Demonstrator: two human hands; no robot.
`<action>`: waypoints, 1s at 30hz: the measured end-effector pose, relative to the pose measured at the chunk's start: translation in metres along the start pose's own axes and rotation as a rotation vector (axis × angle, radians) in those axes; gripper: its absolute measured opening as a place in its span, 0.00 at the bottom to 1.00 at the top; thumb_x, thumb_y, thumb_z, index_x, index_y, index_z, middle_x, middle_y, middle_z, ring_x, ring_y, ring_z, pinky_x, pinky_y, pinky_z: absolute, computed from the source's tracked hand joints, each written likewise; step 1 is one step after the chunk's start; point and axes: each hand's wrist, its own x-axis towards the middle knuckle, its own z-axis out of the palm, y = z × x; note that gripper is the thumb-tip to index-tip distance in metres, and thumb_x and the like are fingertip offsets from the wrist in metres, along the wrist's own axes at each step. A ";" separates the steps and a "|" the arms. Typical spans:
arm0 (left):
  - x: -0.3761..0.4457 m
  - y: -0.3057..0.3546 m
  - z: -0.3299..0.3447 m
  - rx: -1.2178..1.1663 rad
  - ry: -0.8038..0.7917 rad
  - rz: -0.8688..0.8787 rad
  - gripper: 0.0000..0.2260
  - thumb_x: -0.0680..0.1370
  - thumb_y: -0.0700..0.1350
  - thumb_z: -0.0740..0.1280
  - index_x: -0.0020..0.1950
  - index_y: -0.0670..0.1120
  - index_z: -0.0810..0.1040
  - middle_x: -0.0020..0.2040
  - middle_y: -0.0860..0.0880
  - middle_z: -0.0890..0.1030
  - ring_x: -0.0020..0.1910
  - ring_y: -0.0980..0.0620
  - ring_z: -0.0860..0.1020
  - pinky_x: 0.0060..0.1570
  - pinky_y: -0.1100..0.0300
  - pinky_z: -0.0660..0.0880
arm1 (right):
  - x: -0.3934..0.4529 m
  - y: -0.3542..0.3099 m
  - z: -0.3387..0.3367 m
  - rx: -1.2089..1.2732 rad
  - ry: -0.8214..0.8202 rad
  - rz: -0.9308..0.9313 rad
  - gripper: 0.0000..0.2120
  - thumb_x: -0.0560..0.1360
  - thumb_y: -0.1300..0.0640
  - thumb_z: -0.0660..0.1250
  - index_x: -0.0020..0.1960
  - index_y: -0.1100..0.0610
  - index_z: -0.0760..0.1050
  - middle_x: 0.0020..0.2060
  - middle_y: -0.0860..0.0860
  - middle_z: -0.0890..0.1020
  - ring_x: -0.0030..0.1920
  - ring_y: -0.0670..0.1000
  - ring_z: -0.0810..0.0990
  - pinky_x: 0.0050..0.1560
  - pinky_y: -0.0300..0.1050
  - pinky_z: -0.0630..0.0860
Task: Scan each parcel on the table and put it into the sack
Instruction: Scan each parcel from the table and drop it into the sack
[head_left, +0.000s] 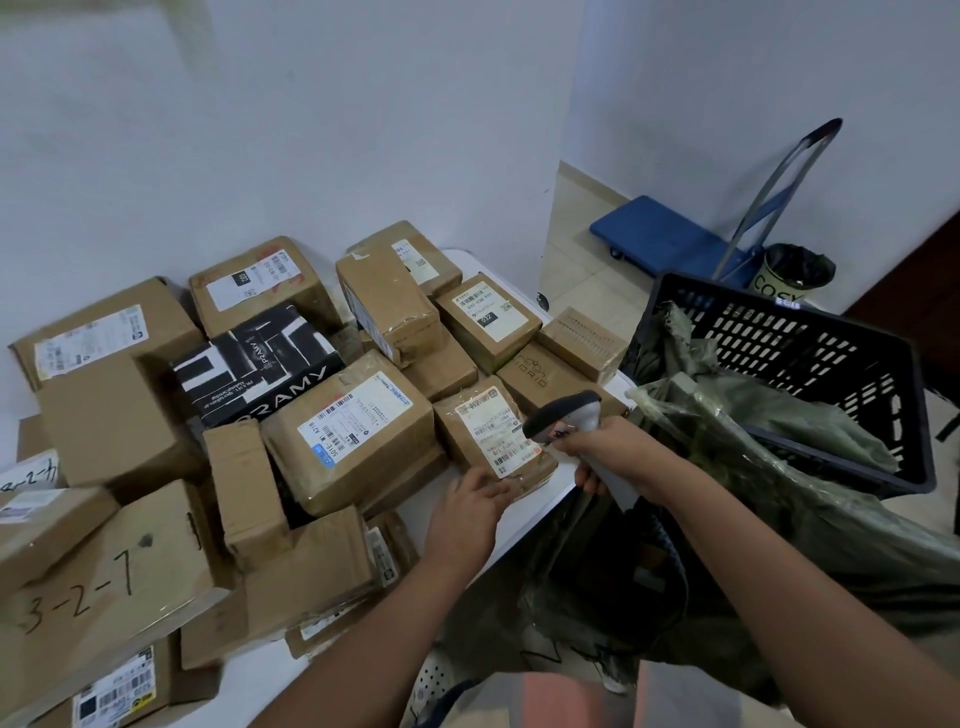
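A small brown parcel (488, 436) with a white label lies at the table's near right edge. My left hand (470, 512) touches its near corner, fingers resting on the taped edge. My right hand (605, 452) grips a grey handheld scanner (569, 415), whose head points down at the parcel's label. A green sack (779, 499) hangs open to the right, draped over a black basket (810, 364). Several more cardboard parcels cover the white table (519, 525), among them a black PRAMY box (260, 358).
A large box marked 3-2-7 (104, 577) sits at the near left. A blue hand trolley (675, 239) and a lined bin (789, 275) stand on the floor at the back right. The white wall runs behind the table.
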 end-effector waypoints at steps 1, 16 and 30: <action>0.000 -0.002 0.001 0.012 0.006 -0.005 0.23 0.80 0.42 0.66 0.74 0.57 0.70 0.72 0.57 0.71 0.72 0.53 0.63 0.70 0.56 0.65 | 0.002 0.002 0.000 0.016 0.014 0.008 0.14 0.77 0.54 0.68 0.52 0.66 0.77 0.31 0.58 0.81 0.26 0.51 0.78 0.29 0.42 0.75; 0.007 -0.009 -0.022 -1.011 -0.188 -0.717 0.33 0.80 0.65 0.58 0.80 0.60 0.48 0.81 0.49 0.51 0.79 0.42 0.54 0.73 0.40 0.56 | 0.042 0.038 0.028 0.279 0.139 0.058 0.16 0.74 0.49 0.72 0.54 0.60 0.78 0.42 0.57 0.82 0.32 0.53 0.81 0.35 0.46 0.76; 0.017 -0.001 -0.002 -1.331 -0.112 -0.641 0.30 0.81 0.57 0.62 0.77 0.67 0.48 0.78 0.51 0.62 0.76 0.46 0.61 0.66 0.51 0.61 | 0.028 0.048 0.034 0.288 0.027 -0.017 0.07 0.76 0.53 0.70 0.50 0.57 0.80 0.39 0.54 0.83 0.27 0.47 0.79 0.28 0.39 0.75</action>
